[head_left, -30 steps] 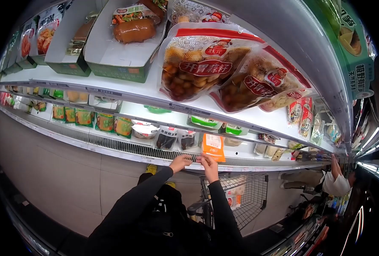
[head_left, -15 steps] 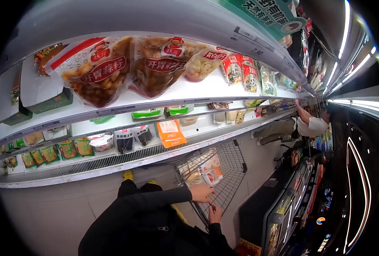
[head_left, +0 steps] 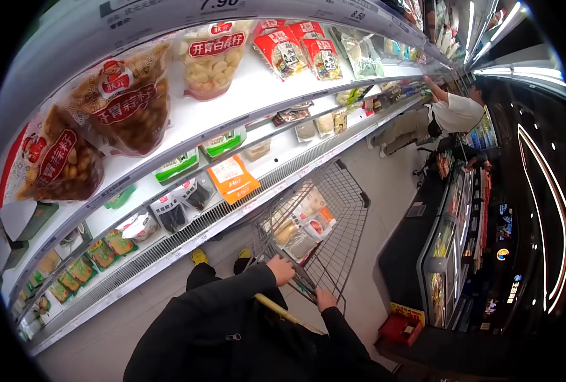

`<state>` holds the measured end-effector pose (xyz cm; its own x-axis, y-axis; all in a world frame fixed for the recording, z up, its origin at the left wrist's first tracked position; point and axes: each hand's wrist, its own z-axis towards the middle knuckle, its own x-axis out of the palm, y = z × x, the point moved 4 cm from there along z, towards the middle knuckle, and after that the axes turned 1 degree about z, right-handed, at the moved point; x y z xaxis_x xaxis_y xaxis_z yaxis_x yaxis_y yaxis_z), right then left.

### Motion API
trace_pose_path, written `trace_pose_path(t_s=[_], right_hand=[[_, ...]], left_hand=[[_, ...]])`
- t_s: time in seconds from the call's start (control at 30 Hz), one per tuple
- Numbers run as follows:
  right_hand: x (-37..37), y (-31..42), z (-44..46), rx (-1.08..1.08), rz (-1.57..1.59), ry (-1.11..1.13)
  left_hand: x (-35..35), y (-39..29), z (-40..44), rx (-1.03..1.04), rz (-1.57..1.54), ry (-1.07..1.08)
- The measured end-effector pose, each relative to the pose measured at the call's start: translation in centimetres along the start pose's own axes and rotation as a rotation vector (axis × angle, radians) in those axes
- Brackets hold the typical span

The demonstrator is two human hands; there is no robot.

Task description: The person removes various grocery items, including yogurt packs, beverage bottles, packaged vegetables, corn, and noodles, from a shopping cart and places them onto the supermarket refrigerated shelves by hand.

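My left hand (head_left: 282, 270) is closed on the dark handle (head_left: 303, 280) of a wire shopping cart. Farther right along the same handle, my right hand (head_left: 325, 299) has its fingers wrapped round it. Several food packs (head_left: 305, 229) lie in the cart's basket (head_left: 353, 232), one with an orange and white label. Beyond the cart, an orange packet (head_left: 233, 179) stands on the lowest shelf, beside dark packets (head_left: 170, 210).
Refrigerated shelves (head_left: 257, 105) with bagged foods run along the left and front. A person (head_left: 455, 114) in a light shirt stands farther down the aisle by the shelves. A dark display case (head_left: 410, 248) and a red box (head_left: 400, 328) are at the right.
Both hands have moved from in front of the lower shelf down to the cart handle and closed on it. The view has turned right, bringing more of the cart and aisle into sight.
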<state>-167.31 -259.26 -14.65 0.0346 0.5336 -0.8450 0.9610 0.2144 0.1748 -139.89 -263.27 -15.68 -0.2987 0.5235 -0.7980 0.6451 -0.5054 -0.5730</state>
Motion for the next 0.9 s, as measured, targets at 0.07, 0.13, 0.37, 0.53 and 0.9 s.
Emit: trace_pose_path(t_s=[0.07, 0.13, 0.37, 0.53, 0.9], right_hand=[[0.1, -0.2, 1.0, -0.06, -0.036, 0.065], [-0.3, 0.0, 1.3, -0.169, -0.126, 0.075], [-0.9, -0.2, 1.5, -0.039, 0.172, 0.116], [-0.7, -0.6, 1.9, -0.091, 0.215, 0.099], [-3.2, -1.5, 3.9, -0.403, 0.296, -0.1]], left_hand=[[-0.2, 0.4, 0.1, -0.008, -0.003, -0.038], [-0.9, 0.5, -0.1, 0.002, -0.031, -0.021], [-1.6, 3.2, 1.8, 0.027, -0.259, 0.137], [-2.4, 3.3, 2.0, 0.021, -0.315, 0.047], [-4.3, 5.5, 6.4, -0.275, -0.726, 0.558]])
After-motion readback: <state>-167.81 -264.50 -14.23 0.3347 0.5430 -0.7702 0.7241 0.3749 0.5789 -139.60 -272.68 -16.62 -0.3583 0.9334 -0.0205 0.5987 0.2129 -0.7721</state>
